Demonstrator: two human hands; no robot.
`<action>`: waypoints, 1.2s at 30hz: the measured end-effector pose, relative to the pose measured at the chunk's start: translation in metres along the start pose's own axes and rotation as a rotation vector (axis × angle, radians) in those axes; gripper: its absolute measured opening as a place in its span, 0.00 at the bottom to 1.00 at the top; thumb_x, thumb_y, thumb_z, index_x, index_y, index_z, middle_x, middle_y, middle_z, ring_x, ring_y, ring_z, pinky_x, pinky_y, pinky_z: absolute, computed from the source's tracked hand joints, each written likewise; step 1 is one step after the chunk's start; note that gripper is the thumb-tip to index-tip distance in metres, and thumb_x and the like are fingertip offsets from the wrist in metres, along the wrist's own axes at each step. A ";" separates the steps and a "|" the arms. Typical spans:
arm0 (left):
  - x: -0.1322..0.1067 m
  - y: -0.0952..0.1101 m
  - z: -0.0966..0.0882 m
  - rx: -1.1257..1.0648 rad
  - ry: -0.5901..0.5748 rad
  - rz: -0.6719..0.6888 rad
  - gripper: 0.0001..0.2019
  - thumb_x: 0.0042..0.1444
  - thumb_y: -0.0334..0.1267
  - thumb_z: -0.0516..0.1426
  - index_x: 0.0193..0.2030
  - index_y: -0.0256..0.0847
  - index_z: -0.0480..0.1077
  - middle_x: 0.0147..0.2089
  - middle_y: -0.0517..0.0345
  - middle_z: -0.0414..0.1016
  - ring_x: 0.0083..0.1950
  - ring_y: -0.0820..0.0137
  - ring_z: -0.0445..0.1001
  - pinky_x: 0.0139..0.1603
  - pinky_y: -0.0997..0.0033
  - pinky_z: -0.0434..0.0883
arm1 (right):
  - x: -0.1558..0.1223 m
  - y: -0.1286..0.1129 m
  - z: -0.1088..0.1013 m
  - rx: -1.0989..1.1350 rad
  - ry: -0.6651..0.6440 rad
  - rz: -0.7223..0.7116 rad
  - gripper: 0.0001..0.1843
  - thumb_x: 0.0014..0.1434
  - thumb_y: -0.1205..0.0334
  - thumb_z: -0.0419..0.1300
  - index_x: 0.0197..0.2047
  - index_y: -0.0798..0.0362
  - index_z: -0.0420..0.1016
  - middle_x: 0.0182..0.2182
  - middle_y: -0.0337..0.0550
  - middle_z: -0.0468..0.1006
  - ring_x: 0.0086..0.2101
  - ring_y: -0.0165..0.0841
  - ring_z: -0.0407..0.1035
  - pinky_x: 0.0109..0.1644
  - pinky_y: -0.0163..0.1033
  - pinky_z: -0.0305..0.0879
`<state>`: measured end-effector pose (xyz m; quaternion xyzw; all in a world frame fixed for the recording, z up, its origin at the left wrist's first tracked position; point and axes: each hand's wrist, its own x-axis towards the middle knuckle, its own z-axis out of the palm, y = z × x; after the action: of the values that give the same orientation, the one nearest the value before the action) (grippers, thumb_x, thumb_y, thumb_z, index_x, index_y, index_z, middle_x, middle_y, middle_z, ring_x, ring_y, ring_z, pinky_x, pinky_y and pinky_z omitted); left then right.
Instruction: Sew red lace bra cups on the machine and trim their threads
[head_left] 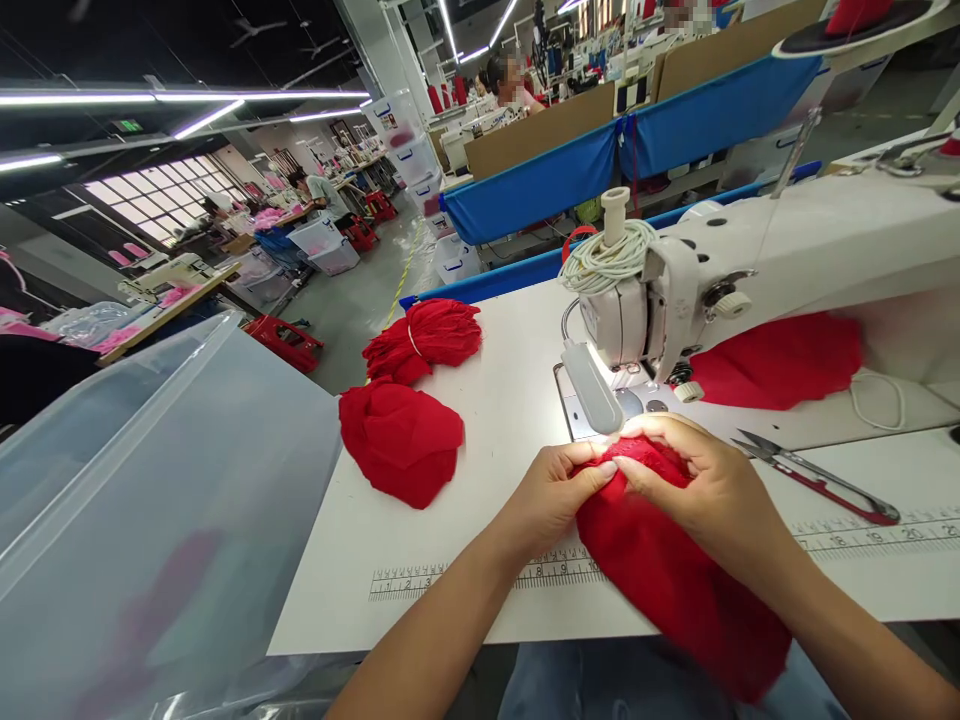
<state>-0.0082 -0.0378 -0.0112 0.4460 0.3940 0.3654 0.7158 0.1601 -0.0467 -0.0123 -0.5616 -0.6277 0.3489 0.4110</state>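
A piece of red fabric [675, 570] hangs from both my hands over the table's front edge toward my lap. My left hand [559, 495] pinches its upper edge between thumb and fingers. Close beside it, my right hand [701, 490] grips the gathered edge, thumb on the near side and fingers over the far side. Both hands are just in front of the sewing machine [630, 310], whose small lamp [592, 390] lights the cloth. The needle area is partly hidden behind the lamp and my hands.
Left on the white table [510, 380] lie a tied red bundle [424, 340] and a folded red cloth piece [401, 440]. Scissors [821, 475] with a red handle lie at right, by a printed ruler [420, 580]. More red fabric [780, 360] sits under the machine arm. A translucent bin [225, 450] stands left.
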 end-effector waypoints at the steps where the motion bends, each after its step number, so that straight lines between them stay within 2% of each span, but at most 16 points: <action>1: 0.000 0.000 0.000 0.025 0.000 0.008 0.18 0.50 0.52 0.66 0.33 0.36 0.80 0.31 0.56 0.75 0.33 0.72 0.68 0.36 0.75 0.64 | 0.002 -0.004 0.001 -0.011 -0.001 -0.023 0.10 0.55 0.53 0.59 0.38 0.45 0.77 0.38 0.40 0.81 0.40 0.38 0.74 0.45 0.40 0.68; 5: -0.001 0.001 -0.001 0.086 -0.002 -0.002 0.19 0.51 0.54 0.65 0.31 0.36 0.80 0.29 0.56 0.73 0.31 0.72 0.65 0.35 0.73 0.63 | 0.007 -0.010 0.005 0.021 -0.016 -0.023 0.10 0.55 0.54 0.57 0.27 0.47 0.77 0.31 0.41 0.80 0.36 0.39 0.74 0.40 0.39 0.68; 10: -0.002 0.003 -0.002 0.043 -0.015 0.005 0.18 0.51 0.53 0.65 0.31 0.37 0.80 0.30 0.56 0.74 0.33 0.72 0.66 0.36 0.74 0.63 | 0.010 -0.006 0.004 0.113 -0.097 0.017 0.10 0.53 0.54 0.60 0.33 0.46 0.82 0.34 0.39 0.83 0.39 0.40 0.76 0.43 0.39 0.69; 15: -0.002 0.003 -0.001 0.095 0.009 0.027 0.14 0.53 0.48 0.64 0.32 0.37 0.81 0.32 0.55 0.75 0.34 0.72 0.67 0.37 0.74 0.64 | 0.010 -0.005 0.004 0.154 -0.102 0.065 0.10 0.53 0.57 0.59 0.31 0.47 0.81 0.31 0.40 0.83 0.38 0.40 0.76 0.42 0.39 0.69; 21: -0.001 0.005 0.000 0.073 0.003 0.009 0.14 0.52 0.48 0.65 0.31 0.38 0.81 0.30 0.56 0.74 0.33 0.71 0.67 0.36 0.74 0.63 | 0.009 -0.003 0.005 0.250 -0.144 0.104 0.10 0.53 0.54 0.63 0.35 0.48 0.82 0.37 0.42 0.84 0.41 0.41 0.77 0.46 0.40 0.70; 24: -0.001 0.004 0.001 0.098 0.022 0.041 0.14 0.52 0.48 0.65 0.28 0.38 0.80 0.29 0.57 0.73 0.32 0.72 0.65 0.35 0.74 0.62 | 0.010 -0.006 0.005 0.180 -0.098 0.090 0.08 0.50 0.56 0.61 0.30 0.48 0.81 0.33 0.41 0.84 0.39 0.41 0.77 0.43 0.40 0.70; 27: -0.001 0.003 0.000 0.099 0.015 0.034 0.13 0.54 0.46 0.64 0.31 0.38 0.81 0.31 0.56 0.75 0.34 0.72 0.66 0.37 0.74 0.63 | 0.012 -0.009 0.005 0.154 -0.102 0.093 0.09 0.50 0.56 0.59 0.28 0.48 0.80 0.31 0.40 0.83 0.37 0.41 0.77 0.41 0.40 0.70; 31: -0.001 0.001 -0.003 0.068 -0.011 0.002 0.13 0.55 0.46 0.63 0.38 0.38 0.82 0.36 0.54 0.79 0.37 0.70 0.70 0.40 0.74 0.65 | 0.011 -0.004 0.006 0.193 -0.105 0.125 0.10 0.53 0.55 0.60 0.32 0.48 0.81 0.32 0.41 0.83 0.40 0.43 0.76 0.41 0.40 0.70; 36: 0.001 0.000 -0.006 0.051 0.016 0.025 0.14 0.54 0.47 0.64 0.38 0.40 0.82 0.37 0.54 0.80 0.37 0.70 0.72 0.42 0.73 0.67 | 0.008 0.005 0.002 0.349 -0.145 0.224 0.16 0.56 0.46 0.62 0.41 0.49 0.78 0.37 0.44 0.83 0.38 0.41 0.77 0.41 0.41 0.71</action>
<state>-0.0130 -0.0350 -0.0126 0.4661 0.4030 0.3678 0.6965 0.1606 -0.0378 -0.0166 -0.5216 -0.5194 0.5351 0.4144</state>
